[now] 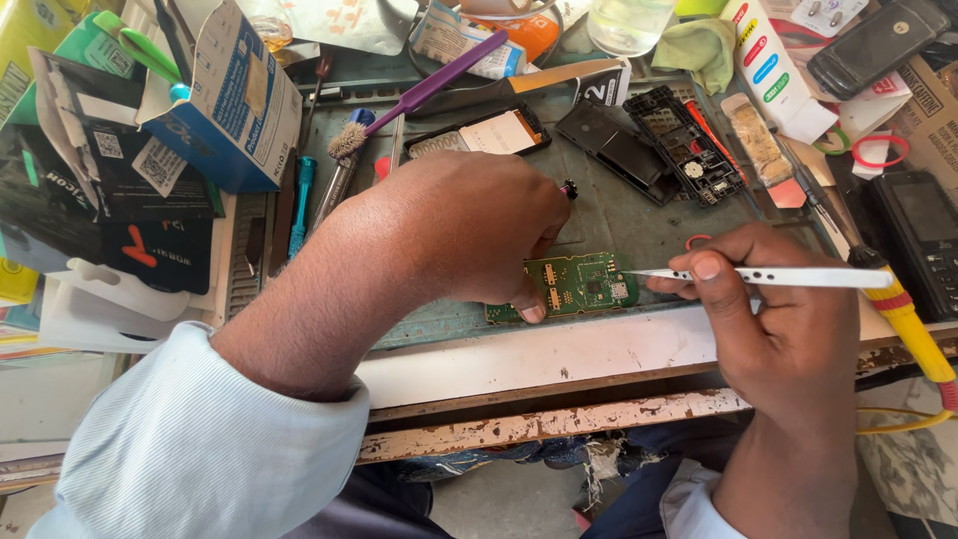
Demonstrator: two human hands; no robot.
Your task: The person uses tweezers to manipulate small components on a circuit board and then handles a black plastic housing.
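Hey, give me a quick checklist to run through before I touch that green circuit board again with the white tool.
1. Green circuit board pinned flat on the mat: ok, the left hand presses its near edge with fingertips.
2. White tool held firmly: ok, the right hand pinches it between thumb and forefinger.
3. Tool tip on the board: ok, it meets the board's right edge.
4. Exact part under the tip: cannot tell, too small to see.
5. Yellow-handled soldering iron away from the fingers: ok, it lies right of the right hand, apart from it.
6. Iron hot or cold: cannot tell.
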